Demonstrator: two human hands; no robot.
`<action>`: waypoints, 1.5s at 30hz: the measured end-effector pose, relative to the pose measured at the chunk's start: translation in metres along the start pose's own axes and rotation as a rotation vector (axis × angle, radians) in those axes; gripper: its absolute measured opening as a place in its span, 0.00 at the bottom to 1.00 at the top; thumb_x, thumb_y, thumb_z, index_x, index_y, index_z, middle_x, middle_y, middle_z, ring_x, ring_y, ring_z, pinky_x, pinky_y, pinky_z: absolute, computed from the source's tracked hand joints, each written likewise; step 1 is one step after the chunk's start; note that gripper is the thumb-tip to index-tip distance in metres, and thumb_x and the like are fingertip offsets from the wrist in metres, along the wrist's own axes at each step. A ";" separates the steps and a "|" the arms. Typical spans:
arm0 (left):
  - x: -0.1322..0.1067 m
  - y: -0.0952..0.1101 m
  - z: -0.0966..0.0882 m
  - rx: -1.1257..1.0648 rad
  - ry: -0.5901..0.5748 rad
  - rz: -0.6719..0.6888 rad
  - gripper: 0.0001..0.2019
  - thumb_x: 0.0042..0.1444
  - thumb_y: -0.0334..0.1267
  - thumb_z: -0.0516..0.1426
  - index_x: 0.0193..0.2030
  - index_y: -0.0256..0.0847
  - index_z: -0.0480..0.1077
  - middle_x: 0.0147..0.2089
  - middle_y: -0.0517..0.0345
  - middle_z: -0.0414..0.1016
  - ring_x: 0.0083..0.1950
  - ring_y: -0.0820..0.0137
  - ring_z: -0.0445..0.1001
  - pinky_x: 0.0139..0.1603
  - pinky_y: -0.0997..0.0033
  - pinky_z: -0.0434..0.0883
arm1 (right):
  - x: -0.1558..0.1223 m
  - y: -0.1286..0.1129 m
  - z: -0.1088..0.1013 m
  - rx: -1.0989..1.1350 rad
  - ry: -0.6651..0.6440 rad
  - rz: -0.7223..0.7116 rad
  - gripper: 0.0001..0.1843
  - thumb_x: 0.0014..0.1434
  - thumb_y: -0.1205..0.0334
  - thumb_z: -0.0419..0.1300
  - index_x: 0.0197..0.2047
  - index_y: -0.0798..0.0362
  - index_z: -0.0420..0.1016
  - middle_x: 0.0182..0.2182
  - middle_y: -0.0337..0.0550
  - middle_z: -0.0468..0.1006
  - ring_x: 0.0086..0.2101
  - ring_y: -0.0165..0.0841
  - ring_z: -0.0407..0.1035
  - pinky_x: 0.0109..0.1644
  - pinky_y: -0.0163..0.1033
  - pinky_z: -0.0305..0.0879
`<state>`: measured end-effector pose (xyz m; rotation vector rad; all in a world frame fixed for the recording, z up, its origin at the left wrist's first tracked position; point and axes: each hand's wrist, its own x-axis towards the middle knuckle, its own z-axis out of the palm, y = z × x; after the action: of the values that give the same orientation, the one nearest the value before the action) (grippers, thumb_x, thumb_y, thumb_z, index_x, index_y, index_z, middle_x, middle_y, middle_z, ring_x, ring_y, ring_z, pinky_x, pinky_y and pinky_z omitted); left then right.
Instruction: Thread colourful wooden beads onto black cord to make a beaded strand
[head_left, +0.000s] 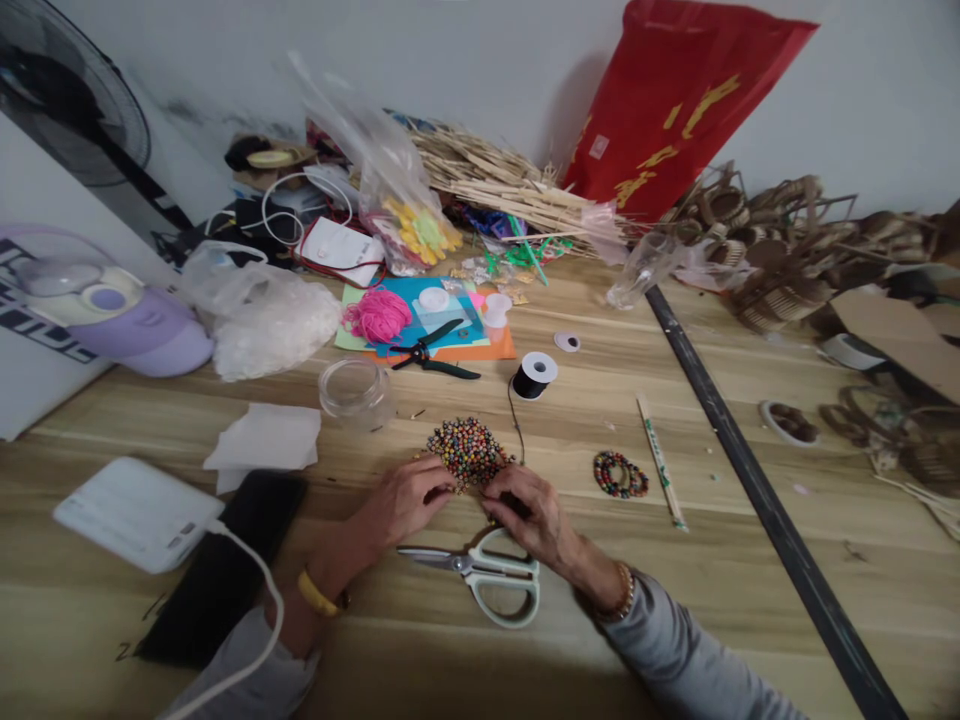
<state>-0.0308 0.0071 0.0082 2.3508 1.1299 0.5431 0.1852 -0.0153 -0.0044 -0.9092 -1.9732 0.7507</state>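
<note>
A heap of small multicoloured beads [466,450] lies on the table in front of me. My left hand [411,497] is at the heap's near left edge, thumb and fingertips pinched together; what is between them is too small to make out. At the near right edge, my right hand [529,508] is closed on a thin black cord [517,425]. That cord runs down from a white-ended spool [537,376]; a few beads show just under the right fingers. Scissors with pale handles [504,578] lie below the hands, blades pointing left.
Right of the hands are a coiled bead string [621,475] and a paper-wrapped stick [661,462]. A clear round container [354,392], black-handled pliers [435,358] and pink yarn [379,316] lie beyond. At left are a white power bank [139,513] with a cable and a black phone [225,570].
</note>
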 end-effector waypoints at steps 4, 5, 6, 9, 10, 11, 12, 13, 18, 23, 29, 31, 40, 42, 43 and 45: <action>-0.001 -0.002 0.004 0.010 0.002 0.016 0.05 0.54 0.28 0.57 0.34 0.39 0.74 0.33 0.56 0.74 0.35 0.70 0.73 0.37 0.73 0.68 | 0.000 -0.001 -0.001 0.000 -0.024 0.002 0.05 0.62 0.64 0.55 0.35 0.53 0.71 0.29 0.44 0.74 0.32 0.33 0.68 0.38 0.38 0.64; -0.001 -0.002 0.004 0.012 0.001 0.015 0.05 0.55 0.28 0.57 0.35 0.39 0.74 0.34 0.56 0.75 0.36 0.70 0.73 0.38 0.73 0.68 | 0.001 -0.001 -0.002 -0.002 -0.026 0.006 0.05 0.62 0.64 0.55 0.35 0.53 0.71 0.29 0.44 0.74 0.32 0.33 0.68 0.38 0.38 0.64; -0.001 -0.002 0.004 0.017 0.001 0.015 0.05 0.55 0.28 0.56 0.35 0.38 0.74 0.34 0.56 0.74 0.36 0.70 0.73 0.38 0.73 0.69 | 0.001 -0.001 -0.002 -0.006 -0.028 0.010 0.06 0.62 0.64 0.55 0.35 0.53 0.71 0.29 0.44 0.74 0.32 0.33 0.67 0.38 0.38 0.64; -0.001 -0.001 0.004 0.031 0.005 0.026 0.05 0.56 0.28 0.56 0.35 0.37 0.74 0.34 0.55 0.74 0.36 0.69 0.73 0.39 0.72 0.69 | 0.001 -0.001 -0.002 -0.013 -0.032 0.020 0.07 0.63 0.64 0.54 0.34 0.53 0.71 0.29 0.44 0.73 0.32 0.33 0.67 0.38 0.38 0.64; -0.001 -0.001 0.004 0.032 0.008 0.030 0.06 0.56 0.28 0.56 0.34 0.37 0.74 0.34 0.55 0.74 0.36 0.69 0.73 0.38 0.72 0.69 | 0.001 -0.001 -0.002 -0.013 -0.034 0.024 0.07 0.63 0.64 0.54 0.34 0.53 0.71 0.29 0.44 0.73 0.32 0.33 0.67 0.38 0.38 0.64; -0.001 -0.001 0.004 0.032 0.012 0.032 0.06 0.56 0.28 0.55 0.34 0.38 0.74 0.34 0.55 0.74 0.36 0.69 0.73 0.38 0.72 0.69 | 0.001 -0.001 -0.002 -0.014 -0.033 0.026 0.07 0.63 0.64 0.54 0.34 0.53 0.71 0.29 0.44 0.73 0.32 0.33 0.67 0.38 0.38 0.64; -0.001 -0.001 0.004 0.033 0.015 0.032 0.06 0.56 0.27 0.55 0.34 0.38 0.74 0.34 0.55 0.74 0.36 0.69 0.73 0.38 0.72 0.69 | 0.001 -0.001 -0.002 -0.014 -0.035 0.030 0.07 0.63 0.64 0.53 0.34 0.53 0.71 0.29 0.44 0.73 0.32 0.33 0.67 0.38 0.39 0.64; -0.001 -0.001 0.004 0.034 0.017 0.031 0.06 0.56 0.27 0.55 0.34 0.38 0.74 0.34 0.56 0.74 0.36 0.69 0.72 0.38 0.72 0.69 | 0.001 -0.001 -0.002 -0.016 -0.037 0.031 0.07 0.63 0.64 0.53 0.34 0.53 0.71 0.29 0.44 0.73 0.32 0.33 0.66 0.38 0.39 0.64; 0.000 -0.001 0.004 0.025 0.020 0.012 0.06 0.54 0.26 0.56 0.33 0.38 0.74 0.33 0.56 0.73 0.35 0.70 0.72 0.37 0.73 0.69 | 0.002 -0.004 -0.003 -0.022 -0.042 0.035 0.07 0.63 0.64 0.53 0.33 0.53 0.70 0.28 0.44 0.73 0.32 0.33 0.66 0.38 0.39 0.64; -0.001 0.000 0.000 0.032 0.025 0.003 0.05 0.55 0.27 0.56 0.34 0.38 0.73 0.34 0.56 0.73 0.35 0.70 0.73 0.37 0.73 0.69 | 0.003 -0.005 -0.003 -0.013 -0.028 0.027 0.07 0.63 0.65 0.54 0.33 0.54 0.70 0.28 0.43 0.73 0.31 0.33 0.66 0.37 0.38 0.63; -0.002 0.001 -0.004 0.052 -0.011 0.029 0.06 0.57 0.28 0.55 0.35 0.38 0.73 0.35 0.55 0.73 0.37 0.69 0.72 0.39 0.71 0.70 | 0.003 -0.005 -0.003 -0.017 -0.028 0.032 0.07 0.63 0.64 0.54 0.33 0.53 0.70 0.28 0.43 0.73 0.31 0.33 0.66 0.37 0.38 0.64; -0.001 0.001 -0.004 0.061 -0.011 0.038 0.06 0.58 0.29 0.54 0.35 0.38 0.73 0.35 0.55 0.73 0.37 0.69 0.72 0.39 0.71 0.70 | 0.002 -0.004 -0.003 -0.023 -0.032 0.035 0.07 0.63 0.63 0.54 0.33 0.53 0.70 0.28 0.44 0.73 0.31 0.33 0.66 0.37 0.38 0.64; -0.003 -0.001 -0.001 0.105 -0.030 0.056 0.07 0.59 0.29 0.53 0.34 0.37 0.73 0.35 0.54 0.73 0.37 0.68 0.71 0.41 0.69 0.69 | 0.002 -0.003 -0.003 -0.016 -0.040 0.034 0.07 0.63 0.64 0.54 0.33 0.54 0.70 0.28 0.43 0.72 0.31 0.33 0.65 0.37 0.38 0.64; -0.004 -0.002 0.000 0.114 -0.028 0.056 0.07 0.59 0.29 0.53 0.34 0.37 0.73 0.36 0.53 0.73 0.38 0.67 0.71 0.41 0.68 0.69 | 0.002 -0.003 -0.003 -0.014 -0.042 0.034 0.07 0.63 0.64 0.53 0.33 0.54 0.70 0.28 0.43 0.72 0.31 0.33 0.66 0.37 0.38 0.64; -0.004 -0.002 0.001 0.115 -0.027 0.057 0.07 0.59 0.29 0.54 0.34 0.37 0.73 0.36 0.53 0.73 0.38 0.67 0.71 0.41 0.68 0.69 | 0.002 -0.003 -0.003 -0.014 -0.041 0.034 0.08 0.63 0.64 0.53 0.33 0.54 0.70 0.28 0.43 0.72 0.31 0.33 0.66 0.37 0.38 0.64; -0.003 -0.002 0.001 0.108 -0.016 0.063 0.07 0.58 0.29 0.54 0.34 0.37 0.73 0.35 0.53 0.74 0.37 0.67 0.71 0.40 0.68 0.69 | 0.002 -0.003 -0.003 -0.015 -0.039 0.033 0.08 0.63 0.64 0.53 0.33 0.53 0.70 0.27 0.43 0.72 0.31 0.33 0.66 0.37 0.38 0.64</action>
<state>-0.0332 0.0053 0.0058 2.4863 1.1066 0.4959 0.1864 -0.0151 0.0006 -0.9443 -2.0050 0.7783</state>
